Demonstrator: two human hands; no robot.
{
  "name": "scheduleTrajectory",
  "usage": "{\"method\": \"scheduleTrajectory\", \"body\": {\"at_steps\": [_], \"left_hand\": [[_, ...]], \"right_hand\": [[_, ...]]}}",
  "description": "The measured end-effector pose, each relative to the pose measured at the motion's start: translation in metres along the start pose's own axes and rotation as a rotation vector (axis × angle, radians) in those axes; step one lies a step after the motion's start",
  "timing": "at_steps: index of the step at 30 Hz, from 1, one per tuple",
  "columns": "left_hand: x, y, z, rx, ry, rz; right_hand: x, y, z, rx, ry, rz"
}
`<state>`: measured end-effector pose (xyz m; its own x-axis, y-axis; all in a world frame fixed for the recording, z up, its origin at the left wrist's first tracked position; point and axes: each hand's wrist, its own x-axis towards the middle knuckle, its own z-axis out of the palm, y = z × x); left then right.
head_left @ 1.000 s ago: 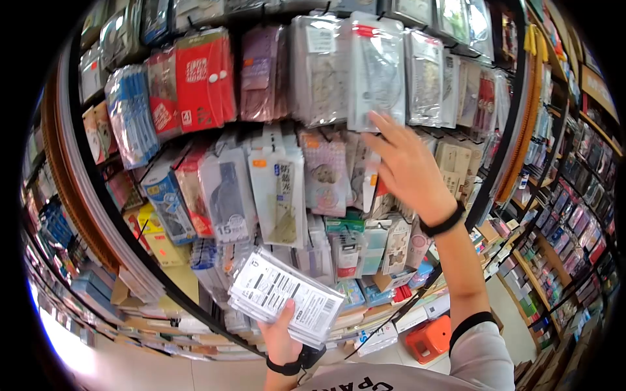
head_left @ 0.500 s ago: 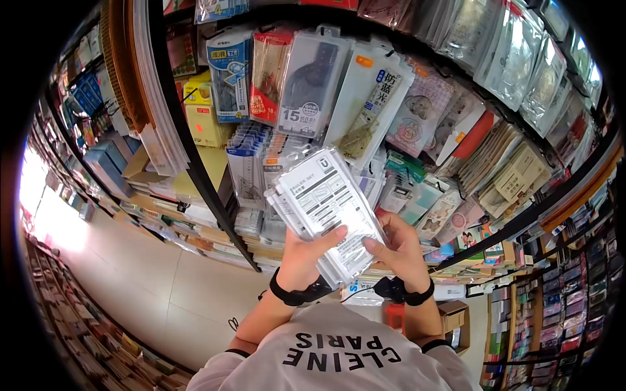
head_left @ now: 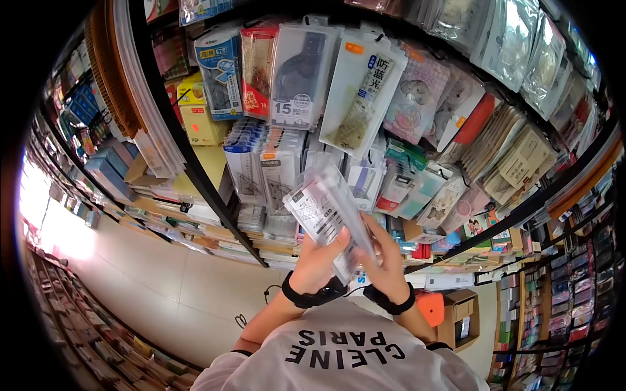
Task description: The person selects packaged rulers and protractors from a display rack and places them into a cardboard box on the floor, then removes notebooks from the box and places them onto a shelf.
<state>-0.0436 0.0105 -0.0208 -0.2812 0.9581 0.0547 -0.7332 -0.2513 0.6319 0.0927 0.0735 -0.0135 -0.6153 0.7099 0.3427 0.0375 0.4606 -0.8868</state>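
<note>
A small stack of ruler set packs, clear plastic sleeves with white printed cards, is held up in front of the rack, tilted sideways. My left hand is closed on its lower left side, thumb across the front. On the lower right edge my right hand grips the packs, its fingers partly behind them and slightly blurred. Just behind the stack hang thin packets with blue tops and other white-carded packets. How many packs I hold cannot be made out.
Higher on the rack hang a large grey pack marked 15, a white pack with Chinese print and a pink pack. A dark metal post stands at left. An open cardboard box and an orange object are low right.
The packs have turned from nearly facing me to a steeper sideways tilt. My right hand has shifted along their right edge. The view has moved slightly.
</note>
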Motion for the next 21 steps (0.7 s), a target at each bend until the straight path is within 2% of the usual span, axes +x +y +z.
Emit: {"method": "scheduleTrajectory", "body": {"at_steps": [2, 8, 10, 12, 14, 16, 18, 19, 21], "left_hand": [[0.002, 0.000, 0.003, 0.007, 0.036, 0.019], [0.001, -0.010, 0.011, 0.150, 0.065, 0.117], [0.003, -0.012, 0.008, 0.151, 0.062, 0.083], [0.000, -0.012, 0.012, 0.067, 0.131, 0.111], [-0.004, -0.012, 0.004, -0.032, 0.161, 0.013], [-0.005, -0.017, -0.010, -0.324, 0.130, -0.098], [-0.002, -0.017, -0.018, -0.186, 0.164, 0.000], [-0.001, -0.015, -0.019, -0.188, 0.186, 0.051], [-0.004, -0.001, -0.007, -0.202, 0.129, 0.098]], "right_hand": [[-0.003, 0.005, -0.012, 0.298, -0.059, 0.167], [-0.008, 0.025, -0.017, 0.086, -0.201, -0.069], [-0.008, 0.019, -0.015, 0.018, -0.195, -0.049], [-0.009, 0.008, -0.014, 0.115, -0.134, 0.027], [-0.006, 0.020, -0.024, 0.151, -0.150, 0.129], [0.000, 0.009, -0.035, -0.105, -0.055, 0.051], [0.004, -0.001, -0.045, -0.311, 0.051, 0.060], [0.010, 0.007, -0.048, -0.251, 0.231, -0.163], [0.028, -0.026, -0.071, -0.274, 0.367, -0.230]]}}
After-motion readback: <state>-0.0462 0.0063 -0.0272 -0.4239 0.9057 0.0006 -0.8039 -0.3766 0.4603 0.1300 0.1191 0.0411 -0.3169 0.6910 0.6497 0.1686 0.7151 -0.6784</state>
